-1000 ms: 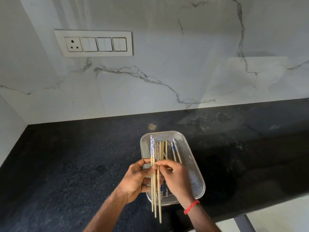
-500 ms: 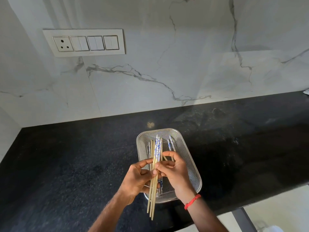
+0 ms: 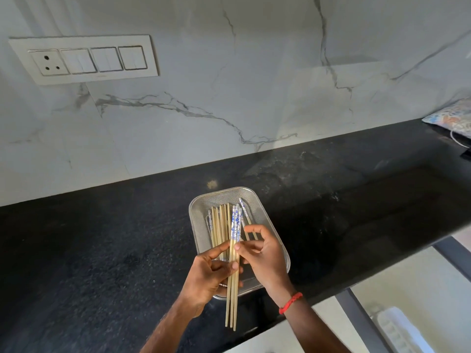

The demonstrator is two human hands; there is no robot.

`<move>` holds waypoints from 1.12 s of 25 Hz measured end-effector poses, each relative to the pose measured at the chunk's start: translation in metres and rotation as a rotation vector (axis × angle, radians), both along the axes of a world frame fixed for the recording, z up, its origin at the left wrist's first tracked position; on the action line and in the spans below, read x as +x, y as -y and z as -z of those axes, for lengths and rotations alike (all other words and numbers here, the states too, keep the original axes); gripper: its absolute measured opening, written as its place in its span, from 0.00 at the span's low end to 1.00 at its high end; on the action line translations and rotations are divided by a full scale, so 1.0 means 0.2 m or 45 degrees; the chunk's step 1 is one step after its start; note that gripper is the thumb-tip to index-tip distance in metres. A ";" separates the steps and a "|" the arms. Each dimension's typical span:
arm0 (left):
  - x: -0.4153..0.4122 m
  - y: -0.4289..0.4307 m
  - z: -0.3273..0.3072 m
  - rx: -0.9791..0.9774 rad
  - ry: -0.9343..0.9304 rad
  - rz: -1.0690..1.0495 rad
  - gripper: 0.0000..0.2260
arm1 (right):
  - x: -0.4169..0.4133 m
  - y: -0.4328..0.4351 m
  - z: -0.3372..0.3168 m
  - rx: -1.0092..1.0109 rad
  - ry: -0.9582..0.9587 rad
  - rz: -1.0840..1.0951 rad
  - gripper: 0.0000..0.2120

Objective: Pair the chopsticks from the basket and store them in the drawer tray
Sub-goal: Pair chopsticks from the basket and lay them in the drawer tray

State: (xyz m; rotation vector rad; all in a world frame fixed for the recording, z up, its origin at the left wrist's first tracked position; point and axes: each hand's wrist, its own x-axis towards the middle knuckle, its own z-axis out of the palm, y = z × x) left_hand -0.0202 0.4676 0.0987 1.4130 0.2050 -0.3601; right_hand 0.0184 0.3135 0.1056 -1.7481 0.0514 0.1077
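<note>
**While one hand holds the bundle, the other evens it up**

Because the sticks must be matched before storing, the left hand (image 3: 209, 273) curls fingers and thumb round the mid-shafts of a small bundle of pale wooden chopsticks with blue-and-white patterned tops (image 3: 231, 309). The thin ends point back toward the person, past the counter edge. The right hand (image 3: 265, 261), a red thread (image 3: 290, 303) at its wrist, is loosely curved. Its thumb tip touches the bundle just under the patterned part and its index finger is lifted clear, so it seems to steady and align rather than grip. This looks like the pairing step.

The drawer tray is not plainly in view; a pale ridged object (image 3: 397, 329) below the counter at lower right is too blurred to name. Under and beyond the hands sits the rectangular silver mesh basket (image 3: 266, 217), near the front of the black speckled stone counter (image 3: 102, 250). The hands cover its near end. More loose chopsticks (image 3: 219, 225) lie lengthways inside, unsorted. Behind rises the white veined marble wall (image 3: 229, 98) with a cream switch panel (image 3: 84, 59). A patterned packet (image 3: 456, 118) lies far right.
</note>
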 end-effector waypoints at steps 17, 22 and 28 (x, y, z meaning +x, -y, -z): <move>-0.02 0.47 -0.03 0.136 0.080 0.295 0.34 | -0.15 0.49 -0.02 0.190 -0.195 0.180 0.29; -0.07 0.73 -0.03 0.133 0.032 0.313 0.37 | -0.22 0.75 -0.01 0.250 -0.245 0.208 0.33; -0.17 1.02 -0.05 0.148 -0.048 0.387 0.38 | -0.36 1.04 0.02 0.099 -0.188 0.256 0.33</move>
